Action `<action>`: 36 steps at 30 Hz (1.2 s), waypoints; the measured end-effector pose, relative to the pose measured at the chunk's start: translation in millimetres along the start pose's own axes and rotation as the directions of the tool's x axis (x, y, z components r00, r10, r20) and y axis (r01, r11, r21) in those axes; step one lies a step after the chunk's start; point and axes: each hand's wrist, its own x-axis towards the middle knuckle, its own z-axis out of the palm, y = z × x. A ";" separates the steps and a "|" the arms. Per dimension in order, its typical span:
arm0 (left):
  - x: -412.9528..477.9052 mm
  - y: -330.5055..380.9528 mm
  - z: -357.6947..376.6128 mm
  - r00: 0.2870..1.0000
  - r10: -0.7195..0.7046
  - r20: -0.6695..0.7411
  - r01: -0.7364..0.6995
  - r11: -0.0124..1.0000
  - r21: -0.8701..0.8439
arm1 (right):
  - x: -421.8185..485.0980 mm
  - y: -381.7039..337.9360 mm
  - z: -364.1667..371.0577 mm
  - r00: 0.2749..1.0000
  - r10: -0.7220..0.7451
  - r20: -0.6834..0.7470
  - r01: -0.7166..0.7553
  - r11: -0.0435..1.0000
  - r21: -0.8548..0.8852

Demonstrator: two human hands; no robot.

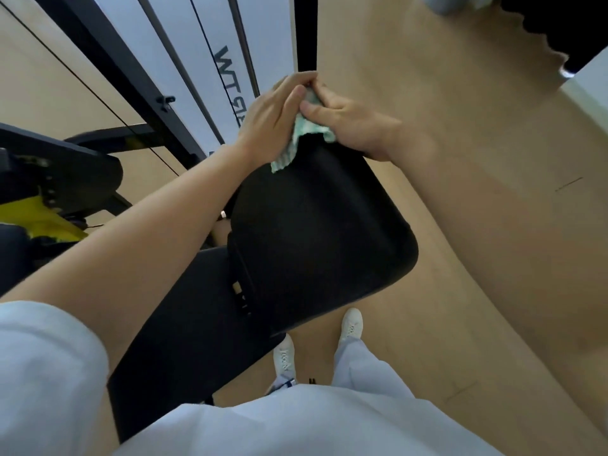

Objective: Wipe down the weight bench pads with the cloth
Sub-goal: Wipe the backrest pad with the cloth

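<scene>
A gym: black padded weight bench (pixel 316 225), steel cable machine frame (pixel 131 77) alongside, tan floor (pixel 460 159) underfoot.

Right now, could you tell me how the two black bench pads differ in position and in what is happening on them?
The nearer-right pad has the striped cloth at its far end, held by both the left hand and right hand; the long pad has no hand or cloth on it. The first pad looks broad with rounded corners; the long pad runs down-left, partly hidden by the left arm. Both are black and padded.

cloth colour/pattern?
Pale green with white stripes, seen in the head view: cloth held by both hands.
</scene>
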 end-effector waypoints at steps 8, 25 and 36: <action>-22.9 16.2 15.6 0.999 -0.003 -0.052 0.013 0.982 0.186 | -38.6 20.5 4.3 0.999 -0.048 0.006 0.049 0.990 -0.131; -202.1 101.1 87.3 0.906 0.413 0.087 -0.421 0.902 0.098 | -210.7 99.5 161.9 0.692 -0.306 -0.653 0.119 0.941 -0.315; -278.6 71.1 91.2 0.941 0.336 0.030 -0.333 0.940 -0.073 | -225.9 88.5 241.5 0.510 0.091 -0.855 0.231 0.943 0.238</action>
